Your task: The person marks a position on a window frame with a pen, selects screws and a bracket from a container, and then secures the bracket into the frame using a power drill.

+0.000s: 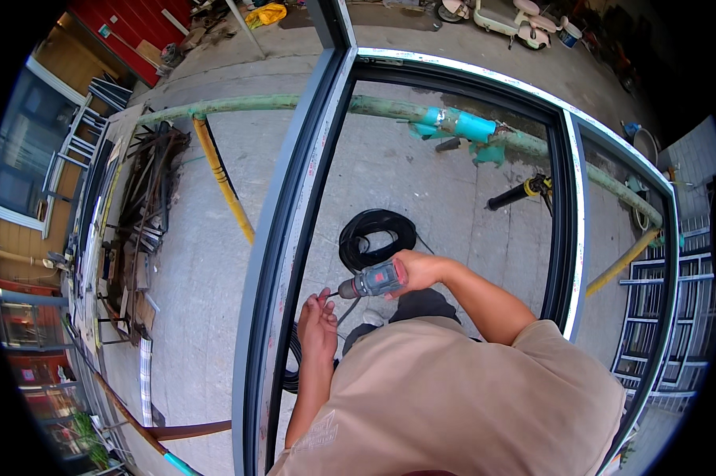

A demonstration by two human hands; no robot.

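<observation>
My right hand (421, 270) is wrapped round a cordless drill (380, 278), dark grey with red parts, pointing left. A thin bit sticks out of its chuck and ends at the fingertips of my left hand (319, 324). Those fingertips are pinched together at the bit's tip; whatever lies between them is too small to tell. Close to the left hand runs the upright bar of a large grey metal window frame (285, 214), with dark inner channels and white film. My body and arms are inside the frame's opening.
A coil of black hose or cable (350, 250) lies on the concrete floor ahead. A green pipe rail (239, 103) crosses behind the frame, with yellow legs (219, 170). A black and yellow tool (520, 190) lies beyond. Metal scraps (147, 186) are at left, stacked frames (667, 293) at right.
</observation>
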